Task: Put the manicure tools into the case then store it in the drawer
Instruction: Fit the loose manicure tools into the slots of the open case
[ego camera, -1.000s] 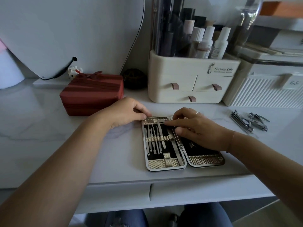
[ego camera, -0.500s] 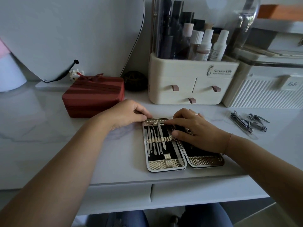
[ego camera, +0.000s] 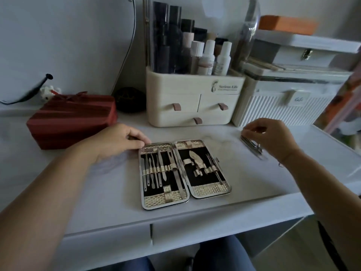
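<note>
The manicure case (ego camera: 210,192) lies open flat on the desk, with several metal tools strapped into both halves. My left hand (ego camera: 117,139) holds its far left corner with curled fingers and thumb. My right hand (ego camera: 273,137) hovers with curled fingers over the loose metal tools (ego camera: 252,146) lying on the desk to the right of the case. Motion blur hides whether its fingertips pinch one. The desk drawer front (ego camera: 214,229) sits shut below the desk edge.
A cream cosmetic organiser (ego camera: 193,98) with small drawers stands behind the case. A white ribbed box (ego camera: 283,108) is at the back right and a red gift box (ego camera: 72,118) at the left. A dark round object (ego camera: 130,99) sits between them.
My right hand left the case and moved right to the loose tools. The right half of the case is now uncovered. My left hand stayed at the case corner.
</note>
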The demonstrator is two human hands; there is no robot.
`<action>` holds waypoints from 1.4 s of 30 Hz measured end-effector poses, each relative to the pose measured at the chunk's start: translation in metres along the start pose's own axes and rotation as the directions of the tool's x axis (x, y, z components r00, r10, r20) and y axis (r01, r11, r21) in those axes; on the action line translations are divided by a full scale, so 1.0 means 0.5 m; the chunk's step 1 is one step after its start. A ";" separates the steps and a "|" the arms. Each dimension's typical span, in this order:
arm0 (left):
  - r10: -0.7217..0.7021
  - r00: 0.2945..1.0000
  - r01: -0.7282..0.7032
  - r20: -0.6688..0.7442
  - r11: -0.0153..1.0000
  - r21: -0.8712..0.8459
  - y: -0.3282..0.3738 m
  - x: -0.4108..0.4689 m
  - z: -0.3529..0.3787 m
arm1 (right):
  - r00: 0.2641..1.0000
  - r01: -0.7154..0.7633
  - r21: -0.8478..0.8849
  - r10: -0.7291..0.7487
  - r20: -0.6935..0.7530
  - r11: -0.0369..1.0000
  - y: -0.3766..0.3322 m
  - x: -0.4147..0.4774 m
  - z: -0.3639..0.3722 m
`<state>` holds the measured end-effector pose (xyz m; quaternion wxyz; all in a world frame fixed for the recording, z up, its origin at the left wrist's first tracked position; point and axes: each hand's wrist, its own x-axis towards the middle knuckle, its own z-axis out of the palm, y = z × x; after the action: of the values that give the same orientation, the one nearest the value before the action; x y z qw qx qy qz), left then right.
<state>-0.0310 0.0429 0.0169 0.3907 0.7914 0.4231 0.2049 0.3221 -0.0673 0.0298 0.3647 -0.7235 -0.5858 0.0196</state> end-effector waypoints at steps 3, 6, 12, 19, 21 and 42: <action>0.010 1.000 -0.010 0.003 1.000 0.002 -0.003 0.001 -0.001 | 0.993 -0.119 -0.030 0.120 0.016 0.992 0.050 -0.004 -0.018; 0.007 1.000 -0.007 0.004 1.000 0.013 -0.007 0.002 -0.003 | 0.991 -0.121 -0.069 0.124 0.052 0.990 0.065 -0.001 -0.008; 0.009 1.000 -0.009 0.011 0.999 -0.053 -0.006 0.001 0.001 | 0.997 -0.052 -0.189 0.063 0.050 0.981 0.048 0.007 0.011; -0.005 0.999 0.007 0.033 0.997 -0.072 -0.009 0.004 0.000 | 0.996 -0.014 -0.279 0.037 0.080 0.960 0.036 -0.010 0.014; -0.012 0.999 0.014 0.034 0.997 -0.073 -0.009 0.004 -0.001 | 0.994 0.016 -0.245 0.011 0.108 0.969 0.027 -0.014 0.015; -0.029 0.999 0.031 0.028 0.996 -0.085 -0.006 0.001 -0.001 | 0.835 0.115 -0.326 0.086 0.544 0.938 -0.046 0.021 0.008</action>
<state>-0.0327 0.0445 0.0147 0.4329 0.7700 0.4207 0.2065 0.3046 -0.0552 0.0439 0.0482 -0.7351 -0.6654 0.1209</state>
